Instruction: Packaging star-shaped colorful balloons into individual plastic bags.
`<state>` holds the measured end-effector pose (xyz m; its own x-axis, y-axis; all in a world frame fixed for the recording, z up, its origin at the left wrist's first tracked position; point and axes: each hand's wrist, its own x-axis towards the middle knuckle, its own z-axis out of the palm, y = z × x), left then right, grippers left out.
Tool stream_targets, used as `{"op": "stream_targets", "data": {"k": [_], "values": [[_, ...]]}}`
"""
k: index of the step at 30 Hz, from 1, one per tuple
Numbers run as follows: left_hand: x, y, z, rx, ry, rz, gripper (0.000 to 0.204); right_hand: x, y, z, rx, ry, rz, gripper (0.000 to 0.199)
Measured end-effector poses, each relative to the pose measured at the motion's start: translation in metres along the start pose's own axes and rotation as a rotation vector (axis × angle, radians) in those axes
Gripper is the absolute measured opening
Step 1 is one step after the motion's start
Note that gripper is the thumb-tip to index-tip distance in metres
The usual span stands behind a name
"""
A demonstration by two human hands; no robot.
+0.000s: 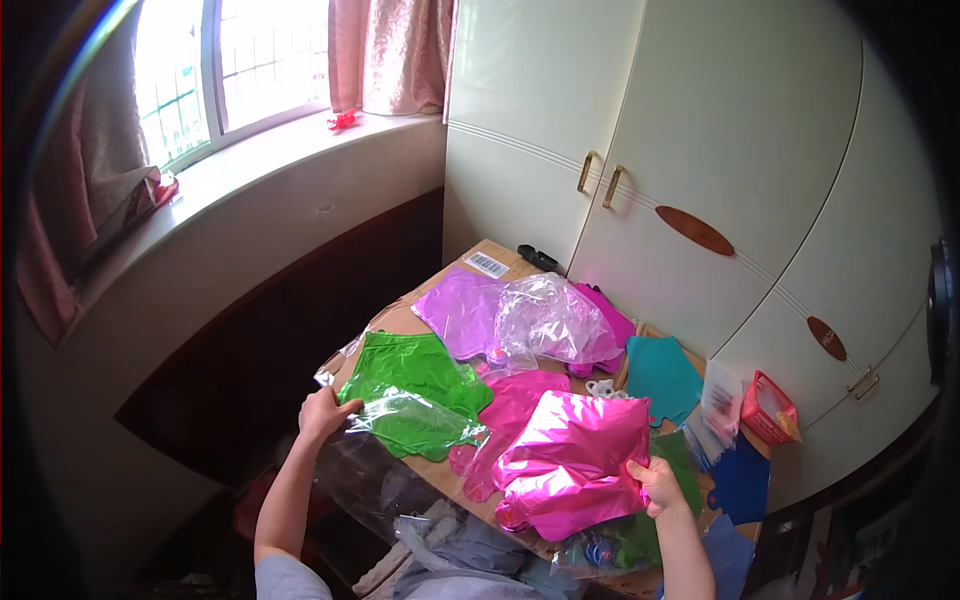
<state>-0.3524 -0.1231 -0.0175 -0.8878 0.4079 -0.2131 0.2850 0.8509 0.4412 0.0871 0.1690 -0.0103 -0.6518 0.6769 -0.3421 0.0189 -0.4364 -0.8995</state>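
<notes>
The left hand (326, 412) pinches clear plastic (410, 414); the right hand (660, 486) grips pink foil (572, 455), seemingly not yet bagged; left of it lies green foil (412, 362).

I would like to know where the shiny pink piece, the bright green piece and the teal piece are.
Shiny pink piece (575, 455): head view, middle of its creased face.
Bright green piece (415, 370): head view, upper part of its face.
Teal piece (660, 380): head view, middle of its face.

A home, seemingly a bedroom: pink curtains (408, 55), white wardrobe doors (735, 130).
</notes>
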Motion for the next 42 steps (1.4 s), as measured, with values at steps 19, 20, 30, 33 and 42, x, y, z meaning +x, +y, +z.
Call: {"op": "stream_targets", "data": {"k": [19,20,30,33,42], "values": [[0.084,-0.017,-0.008,0.031,-0.065,0.154,0.040,0.017,-0.005,0.012,0.006,-0.061,0.083,0.017],[0.089,-0.021,-0.009,0.019,-0.061,0.154,0.040,0.021,-0.005,0.015,0.004,-0.066,0.099,0.018],[0.087,-0.012,-0.019,0.061,-0.115,0.201,0.038,0.106,0.013,0.043,-0.103,-0.104,0.131,0.018],[0.086,-0.010,-0.021,0.045,-0.140,0.218,0.039,0.122,0.020,0.043,-0.393,-0.080,0.075,0.014],[0.091,-0.002,-0.018,0.131,-0.122,0.311,0.040,0.145,0.019,0.054,-1.306,-0.097,-0.065,0.034]]}}
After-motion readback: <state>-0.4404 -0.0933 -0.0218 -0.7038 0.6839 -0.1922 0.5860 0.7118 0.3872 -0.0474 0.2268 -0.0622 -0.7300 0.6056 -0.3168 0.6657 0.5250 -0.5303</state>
